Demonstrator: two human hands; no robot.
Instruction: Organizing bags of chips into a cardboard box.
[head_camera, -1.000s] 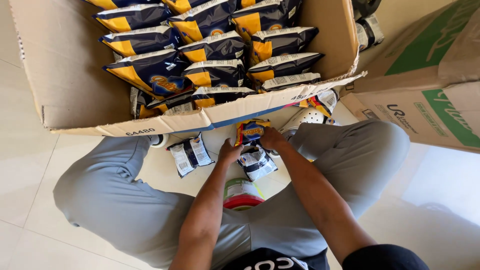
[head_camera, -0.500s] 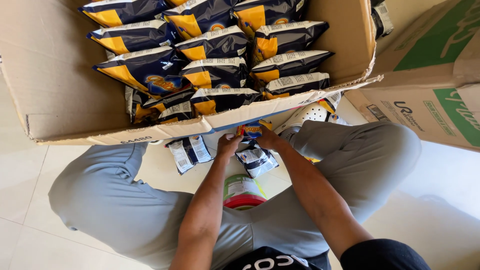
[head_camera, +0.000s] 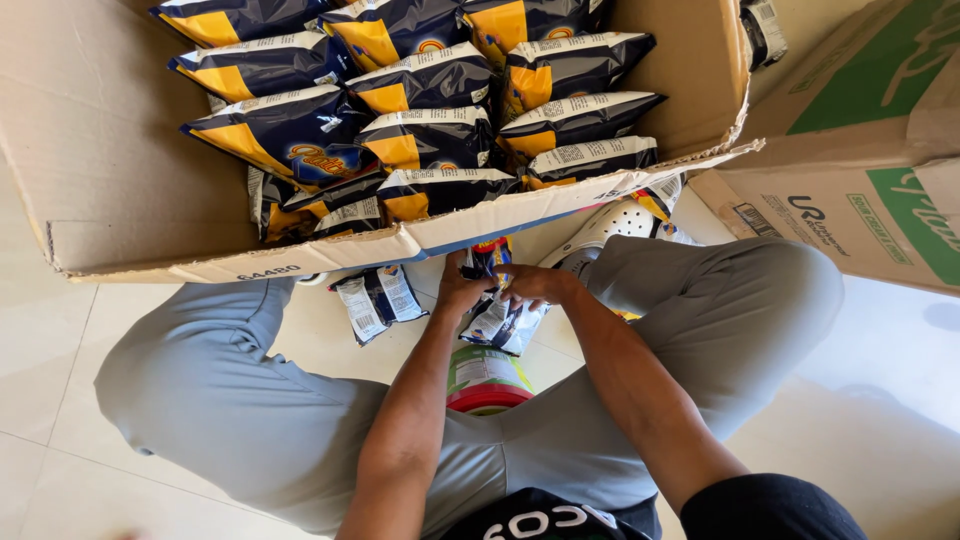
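Tiles of pale floor beneath cardboard box.

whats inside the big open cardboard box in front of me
The cardboard box holds rows of dark blue and yellow snack bags, overlapping. Its bottom and any lower layers are covered by them.

We log the snack packets in the brown cardboard box as dark navy with yellow-orange corners and white label panels. Just below the box, the held packet shows the same navy and white. The trousers are light grey, the floor cream tile. Right of the box, a second carton is tan with green print.
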